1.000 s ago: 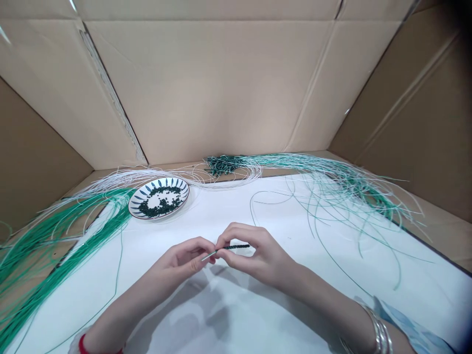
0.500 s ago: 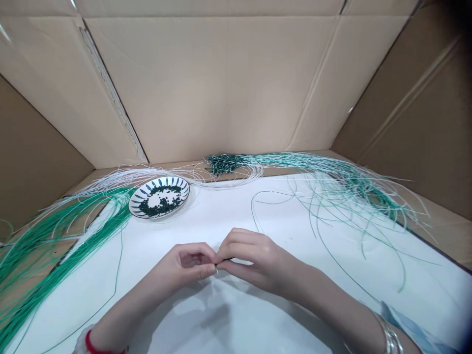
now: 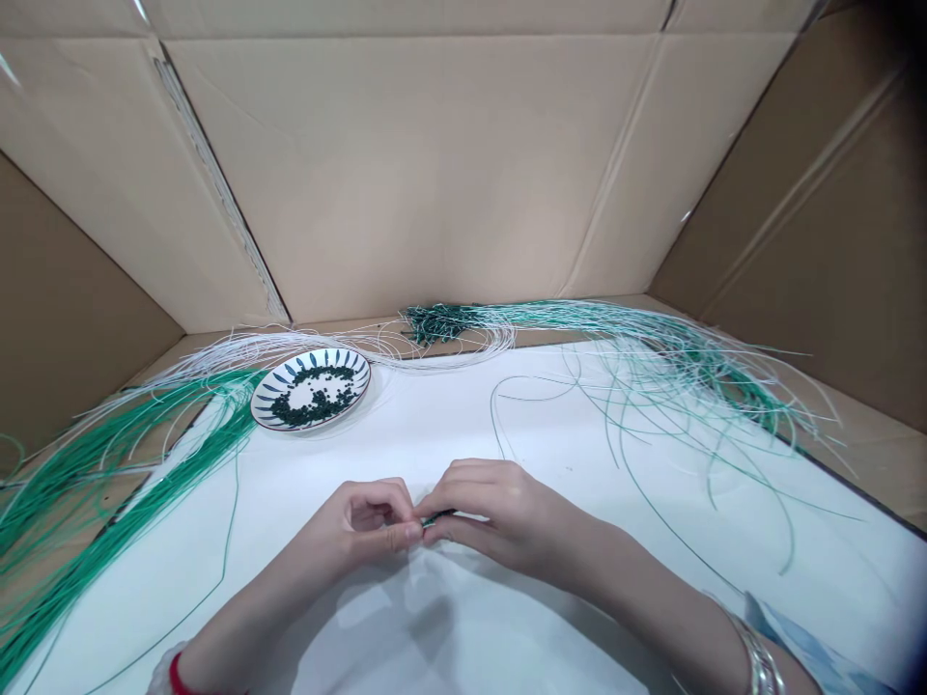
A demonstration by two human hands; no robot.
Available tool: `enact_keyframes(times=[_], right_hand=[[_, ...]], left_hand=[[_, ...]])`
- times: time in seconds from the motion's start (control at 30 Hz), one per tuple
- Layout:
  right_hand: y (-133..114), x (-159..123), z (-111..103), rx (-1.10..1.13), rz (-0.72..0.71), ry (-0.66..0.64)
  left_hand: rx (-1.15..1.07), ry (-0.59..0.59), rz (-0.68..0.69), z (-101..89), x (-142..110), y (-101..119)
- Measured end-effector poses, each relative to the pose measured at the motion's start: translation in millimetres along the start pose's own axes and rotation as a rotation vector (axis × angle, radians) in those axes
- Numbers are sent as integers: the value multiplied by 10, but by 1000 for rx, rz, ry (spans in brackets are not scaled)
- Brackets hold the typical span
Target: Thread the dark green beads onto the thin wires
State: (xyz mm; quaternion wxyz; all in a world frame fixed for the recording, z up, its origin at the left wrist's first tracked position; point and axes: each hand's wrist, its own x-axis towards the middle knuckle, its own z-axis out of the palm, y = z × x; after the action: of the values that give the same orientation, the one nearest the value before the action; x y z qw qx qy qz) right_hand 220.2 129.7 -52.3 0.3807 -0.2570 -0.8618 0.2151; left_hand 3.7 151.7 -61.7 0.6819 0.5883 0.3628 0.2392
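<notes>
Both hands, left (image 3: 377, 521) and right (image 3: 499, 502), pinch the dark strand (image 3: 441, 515) between their fingertips, just above the white surface (image 3: 435, 415). If either pinch slackens, or the two pull unevenly, so thin a strand could slip, twist or bend. Its long axis runs roughly left to right, the pale end pointing to the left thumb, the rest tilting slightly away rightward

Left forearm (image 3: 267, 608) and right forearm (image 3: 637, 584) converge from the lower corners. The left hand (image 3: 369, 521) and right hand (image 3: 503, 507) meet at the fingertips (image 3: 414, 531), each thumb opposed to bent fingers in a pinch grip, the palms facing inward.
</notes>
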Motion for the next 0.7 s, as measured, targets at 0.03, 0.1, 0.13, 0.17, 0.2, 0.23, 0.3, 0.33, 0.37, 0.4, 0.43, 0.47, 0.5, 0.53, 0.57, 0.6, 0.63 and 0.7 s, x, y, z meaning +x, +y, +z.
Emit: enact_keyframes(times=[0.03, 0.1, 0.13, 0.17, 0.2, 0.23, 0.3, 0.33, 0.37, 0.4, 0.43, 0.47, 0.5, 0.53, 0.57, 0.6, 0.63, 0.7], right_hand=[[1, -2, -3, 11, 12, -4], [-1, 0, -20, 33, 51, -19], [-2, 2, -34, 42, 83, -29], [-4, 4, -53, 51, 124, -42], [-4, 4, -74, 58, 177, -56], [-4, 2, -97, 63, 239, -73], [2, -7, -142, 65, 373, -109], [7, -14, -163, 65, 435, -128], [14, -21, -180, 71, 487, -147], [23, -27, -194, 80, 529, -163], [31, -32, -204, 93, 560, -172], [39, -35, -212, 107, 583, -170], [45, -35, -218, 122, 598, -160], [49, -33, -223, 135, 605, -140], [52, -29, -226, 149, 606, -114], [52, -24, -229, 166, 601, -89], [51, -19, -231, 188, 593, -68], [46, -12, -235, 235, 579, -33]], left_hand=[[4, 8, 1, 6, -2, 4], [16, 23, 4, 13, -4, 15], [26, 31, 8, 11, -6, 23], [40, 39, 13, 5, -9, 32], [60, 49, 23, -8, -13, 41], [84, 60, 37, -26, -18, 50], [136, 88, 71, -78, -32, 72], [161, 106, 89, -109, -38, 83], [181, 124, 107, -142, -45, 96], [196, 141, 121, -173, -50, 110], [205, 157, 133, -201, -54, 124], [209, 170, 140, -223, -58, 139], [209, 181, 143, -239, -62, 155], [205, 188, 139, -247, -66, 170], [198, 190, 132, -248, -70, 185], [188, 190, 120, -243, -75, 199], [177, 185, 108, -235, -81, 212], [153, 166, 83, -218, -93, 232]])
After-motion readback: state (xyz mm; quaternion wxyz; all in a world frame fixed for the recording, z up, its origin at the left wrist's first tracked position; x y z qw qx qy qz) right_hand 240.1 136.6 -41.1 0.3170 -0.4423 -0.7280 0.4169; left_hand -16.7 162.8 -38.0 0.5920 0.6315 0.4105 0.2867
